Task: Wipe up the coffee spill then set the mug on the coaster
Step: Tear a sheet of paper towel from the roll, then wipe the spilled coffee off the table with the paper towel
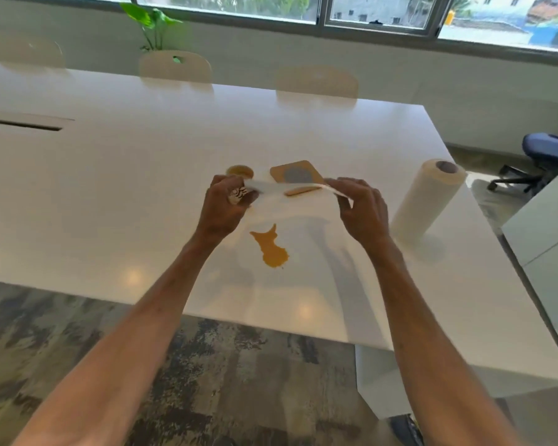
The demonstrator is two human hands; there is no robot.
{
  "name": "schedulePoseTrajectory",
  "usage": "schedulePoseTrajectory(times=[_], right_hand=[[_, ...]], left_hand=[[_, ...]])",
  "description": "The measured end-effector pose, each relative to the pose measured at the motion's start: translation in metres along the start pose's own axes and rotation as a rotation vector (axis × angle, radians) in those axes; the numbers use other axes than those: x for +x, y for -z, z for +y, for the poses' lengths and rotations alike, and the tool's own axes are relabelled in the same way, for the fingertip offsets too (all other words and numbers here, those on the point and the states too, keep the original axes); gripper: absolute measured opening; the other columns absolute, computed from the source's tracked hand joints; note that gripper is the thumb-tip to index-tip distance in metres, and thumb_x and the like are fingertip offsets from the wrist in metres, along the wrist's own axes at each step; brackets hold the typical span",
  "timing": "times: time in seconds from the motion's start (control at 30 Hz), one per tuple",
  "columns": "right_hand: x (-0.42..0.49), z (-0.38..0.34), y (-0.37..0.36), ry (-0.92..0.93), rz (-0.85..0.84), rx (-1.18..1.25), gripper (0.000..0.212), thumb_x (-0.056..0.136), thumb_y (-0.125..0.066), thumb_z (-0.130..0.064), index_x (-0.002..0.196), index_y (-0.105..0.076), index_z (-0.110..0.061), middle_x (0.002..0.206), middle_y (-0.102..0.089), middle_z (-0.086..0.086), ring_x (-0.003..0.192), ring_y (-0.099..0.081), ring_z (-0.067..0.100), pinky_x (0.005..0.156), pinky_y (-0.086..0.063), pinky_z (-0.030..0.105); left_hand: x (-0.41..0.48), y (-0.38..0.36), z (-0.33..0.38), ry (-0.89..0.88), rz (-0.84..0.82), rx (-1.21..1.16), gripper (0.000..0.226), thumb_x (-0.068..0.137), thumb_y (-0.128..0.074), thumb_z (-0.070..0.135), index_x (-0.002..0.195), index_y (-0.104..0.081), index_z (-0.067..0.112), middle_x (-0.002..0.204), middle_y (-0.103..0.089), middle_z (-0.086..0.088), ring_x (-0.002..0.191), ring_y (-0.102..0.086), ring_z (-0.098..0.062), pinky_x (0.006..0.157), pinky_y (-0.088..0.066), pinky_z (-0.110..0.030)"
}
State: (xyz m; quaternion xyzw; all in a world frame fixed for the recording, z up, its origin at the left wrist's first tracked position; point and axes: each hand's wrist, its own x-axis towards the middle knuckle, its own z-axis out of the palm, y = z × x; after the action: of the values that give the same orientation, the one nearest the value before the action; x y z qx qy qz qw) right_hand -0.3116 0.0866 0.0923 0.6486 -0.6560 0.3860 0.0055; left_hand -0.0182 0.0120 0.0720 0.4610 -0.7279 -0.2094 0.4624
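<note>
Thin white paper towel sheet (264,185) stretches between both hands above the glossy white desk (142,188). The left hand (226,204) and right hand (361,207) each pinch an end, fingers clamped on it. Below lies a ragged orange-brown coffee spill (271,249). The patterned mug (239,172) stands behind the left hand, beside a round-cornered tan coaster (295,173) with a grey disc. An upright paper towel roll (429,197) stands to the right.

Mug (239,171) mostly behind left hand (221,207), coaster (295,172) partly behind paper sheet (268,187)
</note>
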Motion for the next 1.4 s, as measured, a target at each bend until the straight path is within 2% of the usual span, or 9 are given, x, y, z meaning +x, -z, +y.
schedulePoseTrajectory(times=[0.13,0.3,0.57,0.73,0.9,1.03,1.17,1.27,1.4], right_hand=[[-0.035,0.0,-0.042,0.065,-0.11,-0.043,0.071,0.086,-0.066,0.009,0.142,-0.073,-0.033,0.145,-0.072,-0.002,0.137,-0.066,0.023,0.111,-0.054,0.045],[-0.065,0.004,-0.071,0.049,-0.396,-0.088,0.073,0.09,-0.062,0.009,0.151,-0.066,-0.031,0.154,-0.064,-0.006,0.149,-0.056,0.016,0.125,-0.043,0.05],[-0.071,0.012,-0.08,0.049,-0.633,-0.188,0.087,0.081,-0.054,0.011,0.16,-0.055,-0.026,0.167,-0.046,-0.013,0.159,-0.038,0.006,0.136,-0.018,0.044],[-0.07,0.017,-0.075,0.018,-0.557,-0.207,0.09,0.074,-0.055,0.019,0.153,-0.063,-0.024,0.161,-0.054,-0.013,0.154,-0.046,0.003,0.136,-0.019,0.046],[-0.063,0.013,-0.08,-0.06,-0.414,-0.189,0.09,0.072,-0.051,0.021,0.149,-0.068,-0.022,0.157,-0.06,-0.009,0.15,-0.051,0.006,0.135,-0.025,0.044],[-0.059,0.0,-0.099,-0.082,-0.461,-0.114,0.068,0.098,-0.046,0.008,0.159,-0.056,-0.021,0.167,-0.05,-0.006,0.158,-0.042,0.01,0.135,-0.021,0.046],[-0.062,-0.006,-0.121,-0.122,-0.639,-0.166,0.057,0.119,-0.032,-0.029,0.175,-0.02,-0.023,0.182,-0.013,-0.008,0.169,-0.007,0.008,0.137,0.0,0.051],[-0.069,-0.006,-0.131,-0.15,-0.671,-0.229,0.061,0.119,-0.021,-0.04,0.176,-0.004,-0.022,0.183,0.006,-0.009,0.168,0.009,0.005,0.136,0.009,0.053],[-0.071,-0.005,-0.132,-0.147,-0.65,-0.248,0.061,0.119,-0.019,-0.04,0.176,-0.003,-0.023,0.183,0.007,-0.011,0.167,0.011,0.004,0.135,0.011,0.055]], left_hand=[[-0.028,0.012,-0.042,0.05,-0.068,0.003,0.029,0.091,-0.08,0.003,0.106,-0.086,0.028,0.117,-0.08,0.01,0.12,-0.056,-0.017,0.095,-0.043,-0.02],[-0.063,0.017,-0.078,0.17,-0.237,0.064,0.038,0.091,-0.075,-0.005,0.103,-0.087,0.029,0.115,-0.081,0.011,0.124,-0.057,-0.017,0.106,-0.048,-0.036],[-0.076,0.019,-0.094,0.131,-0.391,0.099,0.052,0.087,-0.06,-0.016,0.108,-0.088,0.022,0.122,-0.08,0.007,0.133,-0.059,-0.018,0.118,-0.044,-0.037],[-0.073,0.02,-0.097,0.169,-0.343,0.042,0.05,0.095,-0.051,-0.011,0.109,-0.087,0.022,0.124,-0.079,0.008,0.133,-0.057,-0.013,0.115,-0.042,-0.032],[-0.068,0.007,-0.095,0.057,-0.351,0.188,0.037,0.107,-0.059,0.007,0.138,-0.073,0.021,0.149,-0.067,0.004,0.152,-0.045,-0.021,0.124,-0.036,-0.047],[-0.062,-0.006,-0.095,0.018,-0.506,0.296,0.057,0.112,-0.054,0.038,0.167,-0.041,0.028,0.178,-0.031,0.009,0.168,-0.013,-0.013,0.135,-0.017,-0.046],[-0.061,-0.014,-0.099,0.047,-0.596,0.388,0.077,0.112,-0.045,0.055,0.175,-0.013,0.027,0.184,-0.007,0.01,0.169,0.001,-0.01,0.138,-0.004,-0.042],[-0.064,-0.016,-0.104,0.061,-0.642,0.44,0.08,0.112,-0.041,0.058,0.176,-0.006,0.025,0.184,0.0,0.007,0.169,0.004,-0.011,0.138,0.001,-0.04],[-0.066,-0.018,-0.108,0.033,-0.635,0.487,0.078,0.113,-0.036,0.059,0.176,-0.006,0.025,0.184,0.0,0.007,0.17,0.003,-0.012,0.137,0.003,-0.038]])
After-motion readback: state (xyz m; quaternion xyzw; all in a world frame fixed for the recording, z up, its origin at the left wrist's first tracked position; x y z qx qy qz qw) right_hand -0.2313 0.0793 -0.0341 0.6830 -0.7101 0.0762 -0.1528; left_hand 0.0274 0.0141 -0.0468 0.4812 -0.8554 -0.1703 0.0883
